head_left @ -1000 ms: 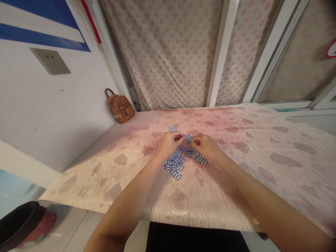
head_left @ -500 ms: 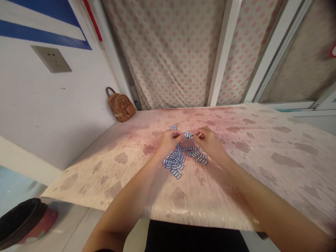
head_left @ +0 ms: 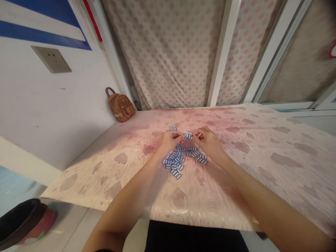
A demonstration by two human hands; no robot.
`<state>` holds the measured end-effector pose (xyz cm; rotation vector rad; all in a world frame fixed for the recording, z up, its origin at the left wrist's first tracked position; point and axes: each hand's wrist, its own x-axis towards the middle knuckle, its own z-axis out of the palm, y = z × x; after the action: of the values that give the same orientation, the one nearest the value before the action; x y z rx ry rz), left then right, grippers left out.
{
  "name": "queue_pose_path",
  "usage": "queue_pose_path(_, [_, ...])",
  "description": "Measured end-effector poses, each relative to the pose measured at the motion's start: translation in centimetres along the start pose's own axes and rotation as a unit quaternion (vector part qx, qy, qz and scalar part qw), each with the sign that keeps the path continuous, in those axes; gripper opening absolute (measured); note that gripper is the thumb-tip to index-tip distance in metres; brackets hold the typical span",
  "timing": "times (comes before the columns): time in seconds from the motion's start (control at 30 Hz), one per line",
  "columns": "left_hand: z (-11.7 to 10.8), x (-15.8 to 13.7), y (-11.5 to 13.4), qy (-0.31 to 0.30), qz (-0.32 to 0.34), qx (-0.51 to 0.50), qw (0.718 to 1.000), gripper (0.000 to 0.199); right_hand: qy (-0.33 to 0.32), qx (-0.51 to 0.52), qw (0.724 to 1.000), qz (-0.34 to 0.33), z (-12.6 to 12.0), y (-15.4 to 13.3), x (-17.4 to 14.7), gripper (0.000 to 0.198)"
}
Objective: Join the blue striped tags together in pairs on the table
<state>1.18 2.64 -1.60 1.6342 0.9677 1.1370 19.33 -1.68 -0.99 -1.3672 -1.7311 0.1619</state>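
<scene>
Between my hands, just above the table, is a small blue-and-white striped piece, flat and card-like. My left hand pinches its left end with thumb and forefinger. At its right end, my right hand has the same pinch grip. Below and nearer to me lies a loose pile of similar blue-and-white pieces, overlapping at various angles. A smaller cluster of them is spread to the right, partly under my right hand. Behind my left hand, a few more pieces lie lined up together. Any print on them is too small to read.
A patterned cloth covers the table. A small brown backpack-shaped bag leans at the wall in the far left corner. Polka-dot curtains hang behind the table. A dark-rimmed bin stands on the floor at the lower left.
The held piece has tilted or shifted very slightly between my fingertips. Both hands stay in nearly the same place, and the pieces on the table have not moved.
</scene>
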Motion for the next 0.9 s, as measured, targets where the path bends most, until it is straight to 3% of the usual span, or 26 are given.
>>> queue_pose_path(0.47, [0.0, -0.1, 0.5, -0.006, -0.023, -0.028, 0.999, 0.01, 0.01, 0.003, 1.0, 0.003, -0.1, -0.2, 0.0, 0.007])
queue_pose_path(0.67, [-0.2, -0.3, 1.5, -0.02, -0.063, -0.076, 0.995, 0.013, -0.051, 0.02, 0.997, -0.057, -0.1, -0.1, 0.0, 0.047])
queue_pose_path(0.9, [-0.4, -0.3, 1.6, -0.032, -0.08, -0.089, 0.992, 0.022, -0.074, -0.016, 0.994, -0.083, -0.3, -0.6, -0.1, 0.032])
